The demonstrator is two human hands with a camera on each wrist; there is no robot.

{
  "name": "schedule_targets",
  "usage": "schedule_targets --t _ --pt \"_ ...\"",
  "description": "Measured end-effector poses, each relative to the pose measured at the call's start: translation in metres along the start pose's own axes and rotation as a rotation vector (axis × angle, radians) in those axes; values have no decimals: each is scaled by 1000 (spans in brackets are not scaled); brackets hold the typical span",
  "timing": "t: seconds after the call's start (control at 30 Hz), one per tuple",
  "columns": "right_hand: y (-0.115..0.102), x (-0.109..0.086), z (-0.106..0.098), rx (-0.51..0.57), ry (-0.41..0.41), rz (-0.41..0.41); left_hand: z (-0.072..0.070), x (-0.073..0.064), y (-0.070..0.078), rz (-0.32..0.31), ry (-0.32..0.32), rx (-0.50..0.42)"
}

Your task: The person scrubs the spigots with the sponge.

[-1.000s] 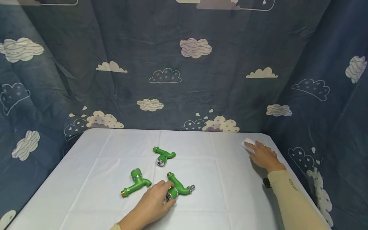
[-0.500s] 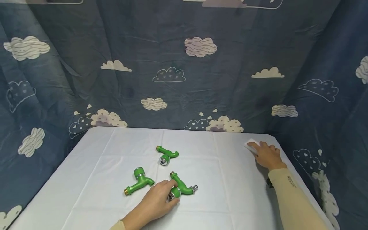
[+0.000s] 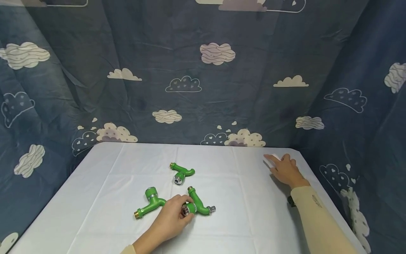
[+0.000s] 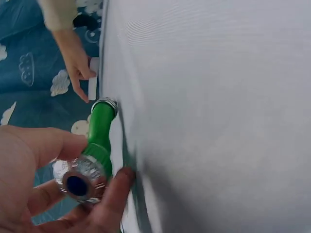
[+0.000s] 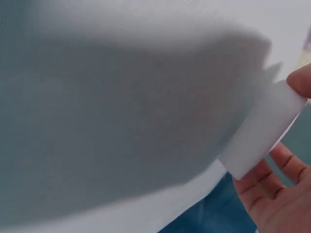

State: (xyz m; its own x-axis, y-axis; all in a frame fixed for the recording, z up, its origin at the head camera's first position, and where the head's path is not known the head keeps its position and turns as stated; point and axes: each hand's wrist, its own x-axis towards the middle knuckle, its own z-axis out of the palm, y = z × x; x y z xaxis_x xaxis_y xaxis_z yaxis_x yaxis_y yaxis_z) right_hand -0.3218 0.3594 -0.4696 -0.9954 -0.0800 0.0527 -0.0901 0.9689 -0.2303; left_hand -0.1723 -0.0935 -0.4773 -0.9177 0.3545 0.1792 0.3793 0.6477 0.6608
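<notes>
In the head view my left hand (image 3: 171,218) grips a green tap (image 3: 198,203) by its knob, low over the white table. The left wrist view shows this tap's round silver end (image 4: 80,177) with a dark blue centre, between thumb and fingers. A second green tap (image 3: 154,202) lies just left of that hand, and a third (image 3: 181,172) lies farther back. Near the table's far right corner, my right hand (image 3: 287,173) has its index finger stretched out. It pinches a plain white rectangular block (image 5: 265,128) between thumb and fingers, as the right wrist view shows.
A white cloth with fold creases covers the table (image 3: 222,158). Dark blue curtains (image 3: 241,98) with cloud prints hang behind it and along both sides. The right forearm, in a beige sleeve (image 3: 320,215), reaches along the table's right edge.
My left hand has turned the gripped tap slightly, its knob now facing more to the left. My right index finger has straightened out to the left, covering more of the white block.
</notes>
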Motion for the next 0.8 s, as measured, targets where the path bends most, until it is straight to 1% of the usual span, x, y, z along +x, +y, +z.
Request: schedule_targets --t 0.13,0.2,0.3,0.37,0.43,0.53,0.63,0.7,0.8 --pt "-16 -4 -8 123 52 -66 -7 6 -1 -41 28 -128" --pt "-29 -11 -14 177 79 -92 -11 10 -1 -60 40 -199" --pt "-54 -30 -24 246 148 -155 -14 14 0 -81 56 -312" --pt "-71 -48 -30 284 195 -206 -15 18 2 -91 45 -408" --pt "-89 -66 -31 320 251 -267 -16 21 4 -94 36 -481" --pt "-114 -92 -27 338 342 -361 -17 26 7 -91 23 -549" --pt "-135 -111 -18 312 408 -437 -16 31 10 -71 21 -574" --pt "-148 -119 -12 284 414 -472 -13 34 12 -47 24 -587" --pt "-164 -127 -4 244 399 -511 -6 37 16 -5 30 -603"
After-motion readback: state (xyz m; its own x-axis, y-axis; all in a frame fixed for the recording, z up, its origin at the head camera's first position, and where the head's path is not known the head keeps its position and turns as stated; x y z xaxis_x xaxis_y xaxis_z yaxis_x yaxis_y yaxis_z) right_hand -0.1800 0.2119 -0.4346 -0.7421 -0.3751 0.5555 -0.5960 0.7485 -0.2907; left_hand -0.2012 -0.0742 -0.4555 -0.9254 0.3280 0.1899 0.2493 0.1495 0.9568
